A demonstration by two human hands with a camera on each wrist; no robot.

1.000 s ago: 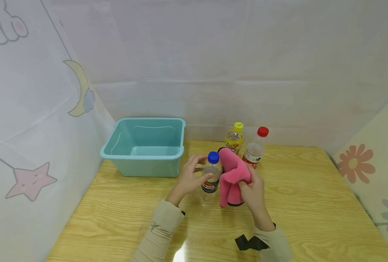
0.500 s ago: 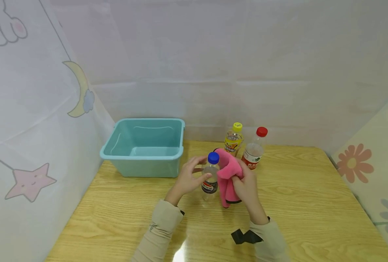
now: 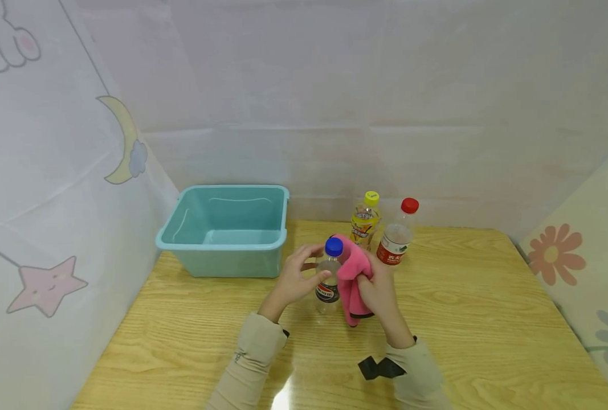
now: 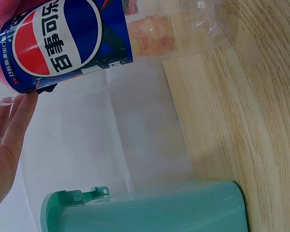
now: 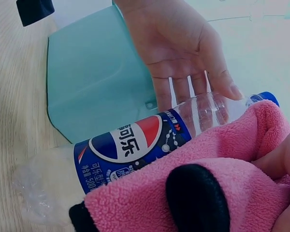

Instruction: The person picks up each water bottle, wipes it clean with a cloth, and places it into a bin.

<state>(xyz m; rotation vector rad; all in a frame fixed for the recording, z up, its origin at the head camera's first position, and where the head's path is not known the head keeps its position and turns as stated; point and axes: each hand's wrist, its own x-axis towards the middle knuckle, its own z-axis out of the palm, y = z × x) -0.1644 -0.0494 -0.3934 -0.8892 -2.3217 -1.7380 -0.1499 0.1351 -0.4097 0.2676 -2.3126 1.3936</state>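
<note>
An upright clear plastic bottle (image 3: 327, 291) with a blue cap and a dark blue label stands on the table. My left hand (image 3: 297, 279) holds it around its upper part, thumb in front and fingers behind, as the right wrist view also shows. My right hand (image 3: 379, 287) grips a folded pink cloth (image 3: 352, 273) with black edging. The cloth lies against the bottle's right side and covers part of it in the right wrist view (image 5: 183, 179). In the left wrist view the bottle's label (image 4: 63, 41) shows large, with fingertips (image 4: 29, 101) touching its edge.
To the left stands a teal plastic bin (image 3: 232, 262). Behind the cloth are a yellow-capped bottle (image 3: 365, 222) and a red-capped bottle (image 3: 396, 242), both upright on the wooden table (image 3: 478, 319). A pale printed sheet (image 3: 304, 85) hangs at the back and sides.
My right hand has moved left with the pink cloth, bringing it against the blue-capped bottle. The left hand and that bottle have stayed in place. More of the red-capped bottle's label shows.
</note>
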